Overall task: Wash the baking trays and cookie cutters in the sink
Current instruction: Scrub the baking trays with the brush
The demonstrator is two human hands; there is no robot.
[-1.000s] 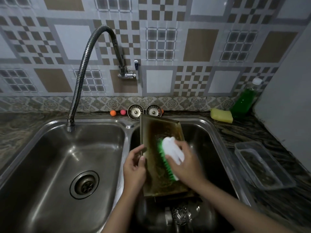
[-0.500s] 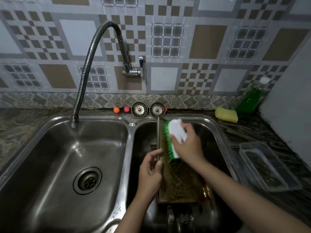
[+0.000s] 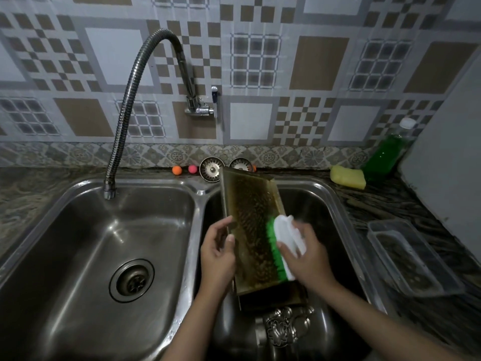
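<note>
Standing at a double sink [image 3: 197, 194], a person washes a dirty baking tray [image 3: 251, 225] over the right bowl. The tray is tilted, its far end leaning up near the back rim and its near end down in the bowl. The left hand [image 3: 217, 252] grips the tray's left edge, thumb on the inside and fingers [image 3: 221, 225] curled round the rim. The right hand [image 3: 305, 252] grips a scrub brush [image 3: 285, 246] with a white back and green bristles, and the bristles press on the tray's right side. Below the tray, in the bottom of the same bowl, lie shiny metal cookie cutters [image 3: 285, 327]. The left bowl holds only its drain [image 3: 131, 280], and the bendy tap [image 3: 130, 100] hangs over it. On the worktop [image 3: 406, 204] to the right sit a yellow sponge [image 3: 347, 177], a bottle of green soap [image 3: 385, 152] and a clear plastic box [image 3: 413, 259]. Two metal strainers [image 3: 211, 169] and some small coloured balls [image 3: 184, 169] rest behind the sink.
</note>
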